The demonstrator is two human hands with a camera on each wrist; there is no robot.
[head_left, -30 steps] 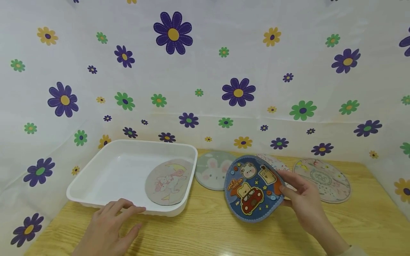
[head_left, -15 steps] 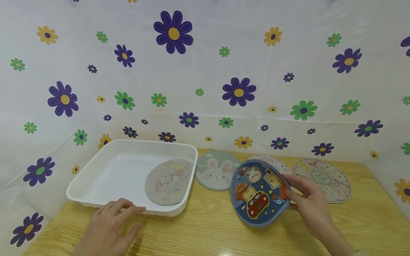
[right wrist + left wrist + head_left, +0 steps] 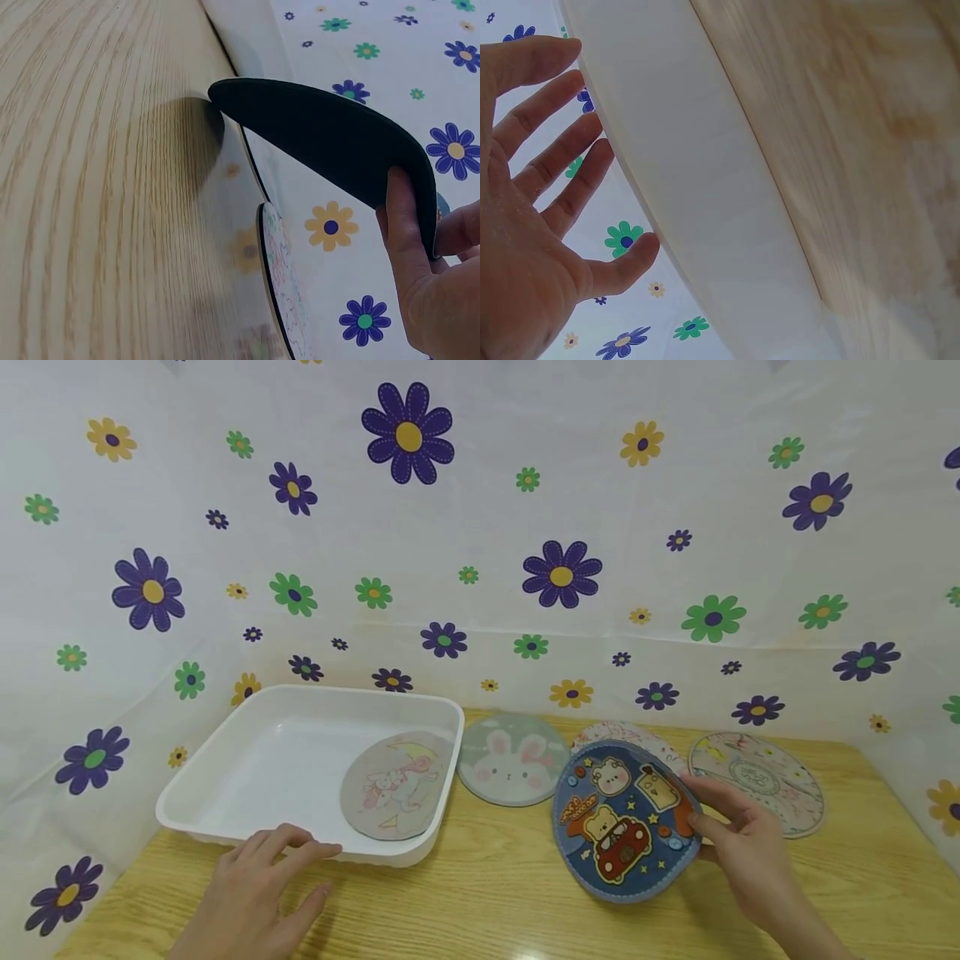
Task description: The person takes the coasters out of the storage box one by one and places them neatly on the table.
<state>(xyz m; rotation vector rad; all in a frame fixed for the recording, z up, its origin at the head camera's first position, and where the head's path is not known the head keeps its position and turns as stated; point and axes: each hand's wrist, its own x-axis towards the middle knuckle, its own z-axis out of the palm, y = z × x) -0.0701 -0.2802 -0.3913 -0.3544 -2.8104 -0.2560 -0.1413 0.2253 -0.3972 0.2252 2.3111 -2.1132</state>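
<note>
My right hand (image 3: 742,843) pinches the right edge of a round blue mouse pad (image 3: 622,818) printed with a bear in a red car. The pad is held tilted and bent above the table; its dark underside (image 3: 322,135) shows in the right wrist view. On the near rim of a white tray (image 3: 300,693) rest the fingertips of my left hand (image 3: 255,885), fingers extended and holding nothing. Inside the tray, at its right end, lies a pale round pad (image 3: 397,789) with pink and yellow figures.
Along the back of the wooden table (image 3: 480,893) lie a grey-green rabbit pad (image 3: 513,764), a pink-patterned pad (image 3: 626,735) partly behind the held one, and a floral pad (image 3: 757,781). A flower-print cloth (image 3: 480,527) hangs behind them.
The right hand has carried the blue mouse pad rightward and slightly nearer, uncovering more of the rabbit pad. The left hand stays on the tray rim.
</note>
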